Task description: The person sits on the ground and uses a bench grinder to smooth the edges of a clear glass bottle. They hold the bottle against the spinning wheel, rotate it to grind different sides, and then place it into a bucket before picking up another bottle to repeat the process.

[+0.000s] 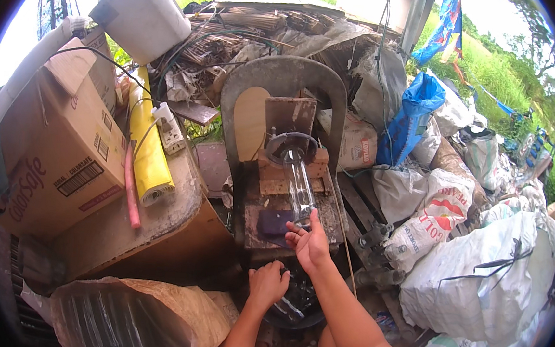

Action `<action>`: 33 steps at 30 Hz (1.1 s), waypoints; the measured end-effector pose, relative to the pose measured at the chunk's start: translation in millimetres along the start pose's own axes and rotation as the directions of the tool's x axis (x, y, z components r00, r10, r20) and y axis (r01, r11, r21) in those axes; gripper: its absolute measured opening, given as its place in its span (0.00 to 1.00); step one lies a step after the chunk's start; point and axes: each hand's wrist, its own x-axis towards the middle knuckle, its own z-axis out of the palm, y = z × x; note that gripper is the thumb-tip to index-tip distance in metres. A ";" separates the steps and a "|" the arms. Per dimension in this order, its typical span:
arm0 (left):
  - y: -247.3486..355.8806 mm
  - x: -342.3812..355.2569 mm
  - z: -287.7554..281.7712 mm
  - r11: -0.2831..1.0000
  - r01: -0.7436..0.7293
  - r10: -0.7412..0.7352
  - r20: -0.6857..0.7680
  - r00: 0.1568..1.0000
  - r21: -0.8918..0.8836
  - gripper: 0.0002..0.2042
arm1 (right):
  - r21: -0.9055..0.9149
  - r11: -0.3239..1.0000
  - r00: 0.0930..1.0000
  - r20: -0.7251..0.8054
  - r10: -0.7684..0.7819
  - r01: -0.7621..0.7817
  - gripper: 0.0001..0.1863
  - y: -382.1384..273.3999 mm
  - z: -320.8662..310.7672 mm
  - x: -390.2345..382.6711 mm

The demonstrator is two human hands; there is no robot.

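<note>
The clear glass bottle [298, 187] points lengthwise away from the right hand [311, 245], whose thumb and fingers close on its near end — its far end meets a ring [291, 136]. The left hand [269, 283] sits farther back, curled — grip unclear.

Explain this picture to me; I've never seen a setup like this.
There is no robot here: one person works with two bare hands. The single picture comes from a wide camera worn on the head, looking down, so straight edges bend near the rim.

The right hand holds the near end of a clear cylinder; its far end sits at a dark ring on a wooden stand. The left hand is lower and loosely curled; whether it grips anything is unclear.

On the table at left lie a cardboard box, a yellow roll and a white power strip. Stuffed sacks crowd the right side.
</note>
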 end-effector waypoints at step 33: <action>1.4 -0.7 -1.1 1.000 -0.004 0.004 0.010 1.000 0.013 0.18 | 0.213 0.957 0.981 0.060 0.186 -0.195 0.54 -3.4 1.4 -2.3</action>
